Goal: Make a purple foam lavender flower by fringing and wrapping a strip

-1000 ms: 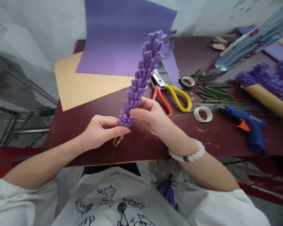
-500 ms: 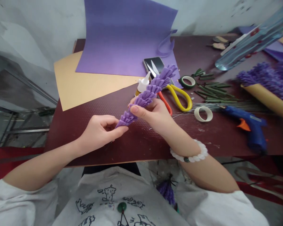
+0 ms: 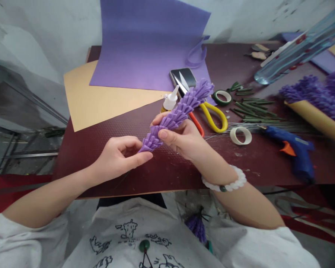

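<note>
A purple paper lavender flower, built of many small fringed petals, slants up to the right between my hands. My left hand pinches its lower end between thumb and fingers. Around its middle, the thumb and fingers of my right hand are closed. Behind the flower stands a white-tipped glue bottle, partly hidden. Scissors with yellow and orange handles lie beyond, their blades over a dark phone.
Purple paper leans on the wall over a tan sheet. Rightward lie green tape, a cream tape roll, green stems, thin wires, a blue glue gun, wrapped purple flowers and a clear plastic bottle.
The flower has shifted slightly to the right and turned a little in my fingers. My right hand has moved slightly right with it; my left hand stays at the lower end.
</note>
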Demonstrator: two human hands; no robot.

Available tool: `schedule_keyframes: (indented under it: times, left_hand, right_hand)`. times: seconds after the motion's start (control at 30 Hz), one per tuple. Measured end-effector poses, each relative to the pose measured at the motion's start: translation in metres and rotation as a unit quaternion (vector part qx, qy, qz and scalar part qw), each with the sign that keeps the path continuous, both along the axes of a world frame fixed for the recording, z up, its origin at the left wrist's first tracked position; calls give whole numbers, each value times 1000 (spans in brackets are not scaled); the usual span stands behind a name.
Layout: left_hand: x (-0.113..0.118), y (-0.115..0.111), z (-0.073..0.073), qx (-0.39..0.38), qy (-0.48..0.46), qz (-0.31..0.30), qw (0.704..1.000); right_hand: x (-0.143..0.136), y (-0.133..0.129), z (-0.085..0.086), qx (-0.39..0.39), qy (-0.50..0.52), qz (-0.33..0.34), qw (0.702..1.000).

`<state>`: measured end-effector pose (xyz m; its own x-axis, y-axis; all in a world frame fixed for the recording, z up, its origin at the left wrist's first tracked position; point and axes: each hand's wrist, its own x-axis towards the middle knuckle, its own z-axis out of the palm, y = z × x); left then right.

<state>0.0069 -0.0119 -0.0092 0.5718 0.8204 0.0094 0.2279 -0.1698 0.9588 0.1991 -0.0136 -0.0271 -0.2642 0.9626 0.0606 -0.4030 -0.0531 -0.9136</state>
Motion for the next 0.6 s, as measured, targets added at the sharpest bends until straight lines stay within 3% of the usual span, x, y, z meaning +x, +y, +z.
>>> schedule_keyframes:
  times: [0.13,0.3,0.47,0.6]
  left_hand:
    - [-2,4,-7,-117,-69,-49,990]
    - [3,9,-18,-309,-186,-93,928]
    - [4,12,-20,-351,-217,-113,904]
    - [-1,14,-13,-311,-161,-89,933]
  right_hand:
    - [1,0,0,5,3,8,1000]
    - [-1,-1,-5,20,-1,60,998]
    - [-4,1,-10,46,21,138,989]
    - [-3,4,-11,95,-9,100,990]
